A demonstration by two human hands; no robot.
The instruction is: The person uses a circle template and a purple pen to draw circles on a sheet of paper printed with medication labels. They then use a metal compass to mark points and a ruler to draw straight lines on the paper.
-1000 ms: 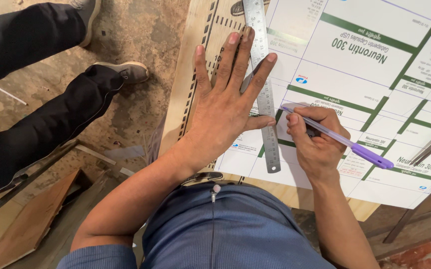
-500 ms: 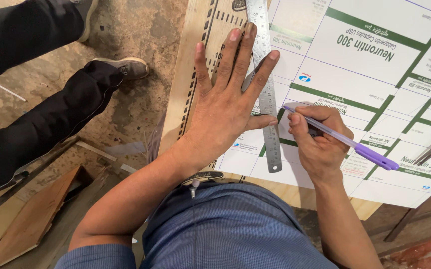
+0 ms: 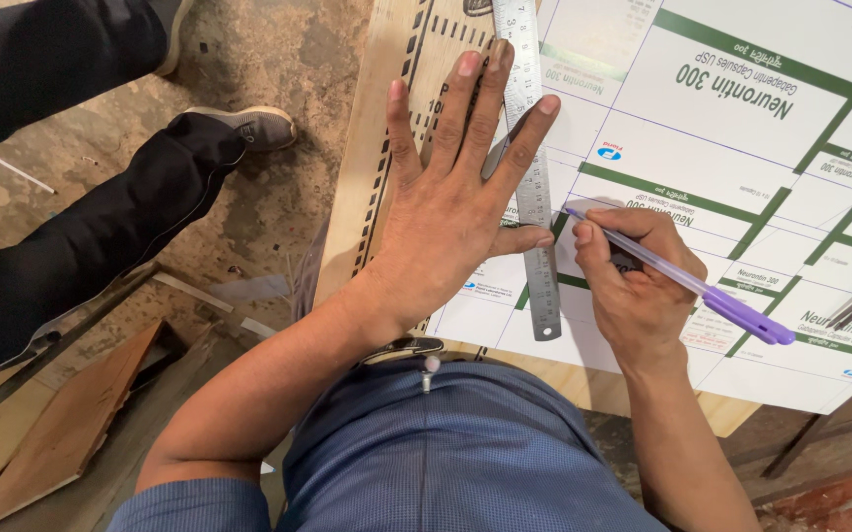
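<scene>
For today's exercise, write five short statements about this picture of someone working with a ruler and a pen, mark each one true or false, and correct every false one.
1. The left hand lies flat with spread fingers on the long steel ruler. True.
2. The right hand holds a red pencil. False: it holds a purple ballpoint pen.
3. The pen's tip sits beside the ruler's right edge. True.
4. The ruler lies on a plain black cloth. False: it lies on a white printed sheet with green bands, on a pale wooden board.
5. Another person's dark-trousered leg and grey shoe are at the left. True.
</scene>
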